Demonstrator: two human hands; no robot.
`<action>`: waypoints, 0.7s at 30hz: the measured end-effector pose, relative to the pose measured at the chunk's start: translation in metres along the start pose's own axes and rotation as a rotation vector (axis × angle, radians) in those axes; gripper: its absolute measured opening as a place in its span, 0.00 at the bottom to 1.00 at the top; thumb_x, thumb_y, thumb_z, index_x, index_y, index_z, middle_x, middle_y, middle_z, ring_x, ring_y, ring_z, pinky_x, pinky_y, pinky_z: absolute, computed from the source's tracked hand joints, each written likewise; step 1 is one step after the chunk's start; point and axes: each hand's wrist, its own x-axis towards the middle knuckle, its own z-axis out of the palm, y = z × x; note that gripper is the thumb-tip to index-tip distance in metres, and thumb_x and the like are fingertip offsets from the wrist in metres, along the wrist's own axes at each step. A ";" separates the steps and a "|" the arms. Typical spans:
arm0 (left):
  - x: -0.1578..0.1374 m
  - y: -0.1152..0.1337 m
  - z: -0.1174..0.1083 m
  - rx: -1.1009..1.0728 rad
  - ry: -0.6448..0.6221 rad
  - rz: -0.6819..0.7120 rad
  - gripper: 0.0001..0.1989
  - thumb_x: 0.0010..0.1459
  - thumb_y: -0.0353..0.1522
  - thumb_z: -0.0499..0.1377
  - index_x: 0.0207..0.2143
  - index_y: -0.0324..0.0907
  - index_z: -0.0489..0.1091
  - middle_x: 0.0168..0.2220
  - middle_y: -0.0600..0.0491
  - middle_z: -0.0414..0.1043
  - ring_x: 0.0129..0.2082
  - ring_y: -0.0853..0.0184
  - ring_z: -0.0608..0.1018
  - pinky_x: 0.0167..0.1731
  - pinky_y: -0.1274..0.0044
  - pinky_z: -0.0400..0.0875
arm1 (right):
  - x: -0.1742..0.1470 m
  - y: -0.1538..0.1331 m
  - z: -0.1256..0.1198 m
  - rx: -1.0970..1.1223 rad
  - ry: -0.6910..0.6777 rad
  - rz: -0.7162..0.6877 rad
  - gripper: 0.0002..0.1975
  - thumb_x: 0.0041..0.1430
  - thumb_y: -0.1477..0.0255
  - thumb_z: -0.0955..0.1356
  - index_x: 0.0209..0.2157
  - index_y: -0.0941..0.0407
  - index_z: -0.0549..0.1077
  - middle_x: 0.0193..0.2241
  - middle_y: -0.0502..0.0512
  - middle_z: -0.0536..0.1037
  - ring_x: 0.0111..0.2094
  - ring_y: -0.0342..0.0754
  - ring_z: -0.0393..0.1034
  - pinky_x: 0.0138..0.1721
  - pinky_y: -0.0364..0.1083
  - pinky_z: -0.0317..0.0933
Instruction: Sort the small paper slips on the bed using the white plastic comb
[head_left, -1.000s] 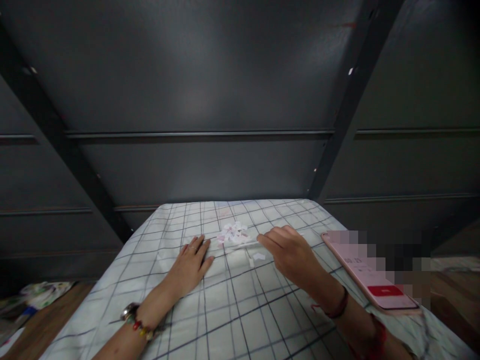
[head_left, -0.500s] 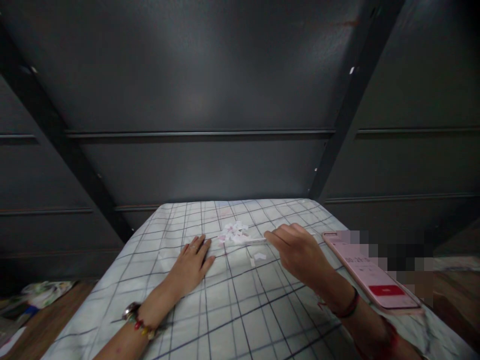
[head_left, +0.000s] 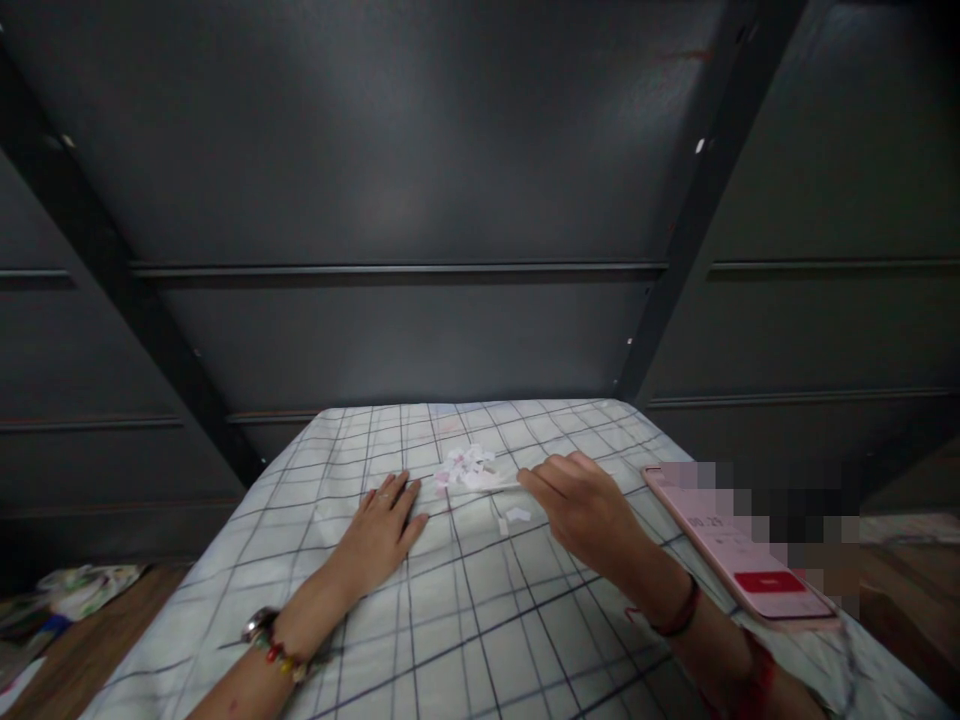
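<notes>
My left hand (head_left: 382,530) lies flat on the checked cloth, fingers spread, left of a small heap of torn white and pinkish paper scraps (head_left: 465,467). Nothing is in it. My right hand (head_left: 577,505) is closed, knuckles up, to the right of the heap. From its fingertips a thin white stick-like thing (head_left: 504,487) reaches left to the heap's near edge; its exact kind cannot be made out, and the end inside the hand is hidden. Two loose paper scraps (head_left: 517,515) lie just in front of it.
A white cloth with dark grid lines (head_left: 450,640) covers the surface. A pink-cased phone (head_left: 750,560) lies by the right edge, its screen lit. Behind the far edge rises a dark panelled wall (head_left: 412,340). Bags and clutter (head_left: 90,590) are on the floor at left.
My right hand has shifted slightly left toward the heap, with the thin white thing still in its fingers. My left hand stays where it was.
</notes>
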 end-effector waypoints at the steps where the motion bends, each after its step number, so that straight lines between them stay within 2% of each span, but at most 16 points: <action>1: 0.000 0.000 0.000 -0.002 0.004 0.000 0.25 0.63 0.42 0.43 0.57 0.37 0.58 0.60 0.40 0.56 0.59 0.52 0.59 0.53 0.59 0.58 | 0.000 0.000 0.000 0.009 -0.011 -0.004 0.18 0.45 0.89 0.56 0.30 0.58 0.69 0.21 0.50 0.68 0.24 0.44 0.54 0.28 0.45 0.47; 9: 0.000 0.000 0.001 -0.009 0.019 0.002 0.26 0.63 0.43 0.43 0.57 0.36 0.59 0.59 0.40 0.56 0.59 0.51 0.59 0.53 0.59 0.57 | 0.001 -0.001 -0.003 0.043 0.028 0.019 0.18 0.46 0.89 0.55 0.32 0.59 0.69 0.21 0.50 0.68 0.24 0.44 0.54 0.29 0.45 0.47; 14: 0.001 0.001 0.000 -0.002 0.017 -0.001 0.26 0.63 0.42 0.43 0.56 0.35 0.59 0.59 0.39 0.56 0.59 0.51 0.59 0.53 0.59 0.57 | -0.001 -0.004 0.000 0.094 -0.044 -0.005 0.19 0.46 0.90 0.55 0.31 0.59 0.69 0.22 0.50 0.68 0.26 0.45 0.55 0.29 0.46 0.48; 21: 0.000 -0.001 0.003 -0.002 0.034 0.002 0.25 0.63 0.43 0.42 0.56 0.38 0.59 0.59 0.41 0.57 0.59 0.52 0.59 0.52 0.60 0.58 | 0.004 -0.013 0.010 0.060 0.053 -0.034 0.14 0.58 0.84 0.56 0.37 0.61 0.69 0.26 0.53 0.70 0.29 0.46 0.57 0.31 0.46 0.50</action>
